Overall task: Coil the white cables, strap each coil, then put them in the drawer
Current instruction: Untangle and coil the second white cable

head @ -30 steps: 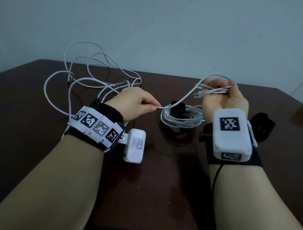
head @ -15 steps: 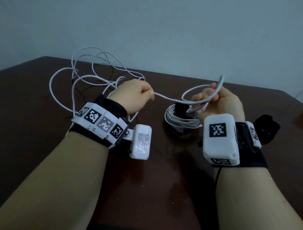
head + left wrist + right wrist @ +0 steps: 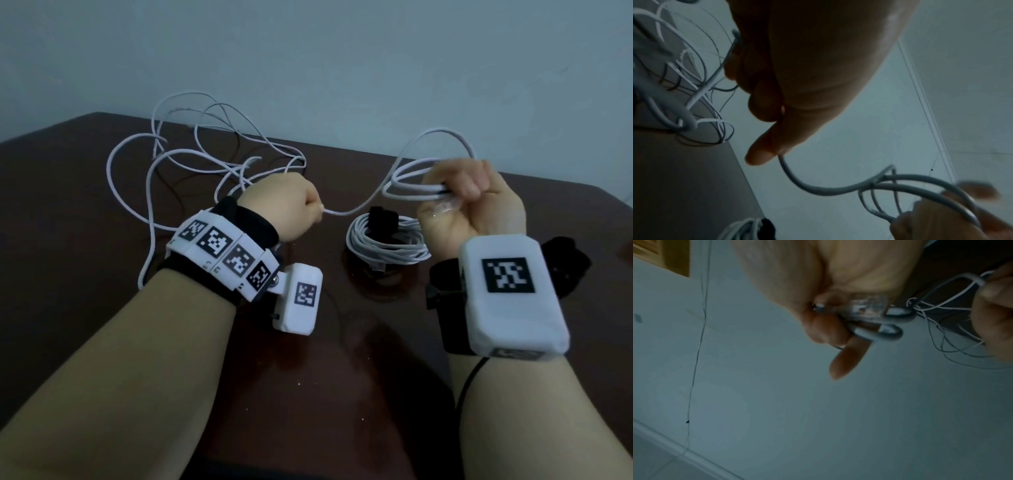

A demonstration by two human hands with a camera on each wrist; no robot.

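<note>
Plain room, dark table (image 3: 342,394), bare wall (image 3: 342,68)

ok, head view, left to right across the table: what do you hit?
loose white cable tangle → left hand → strapped coil → right hand gripping cable loops → black strap

My arms are bare to the wrists. On my left wrist sits a black strap (image 3: 255,224) under a white band (image 3: 222,251) of square black-and-white markers, with a small white camera box (image 3: 299,298) bolted on. My right wrist carries a black strap (image 3: 445,301), a bigger white marker box (image 3: 510,298) and a thin black cable (image 3: 467,380)
</note>
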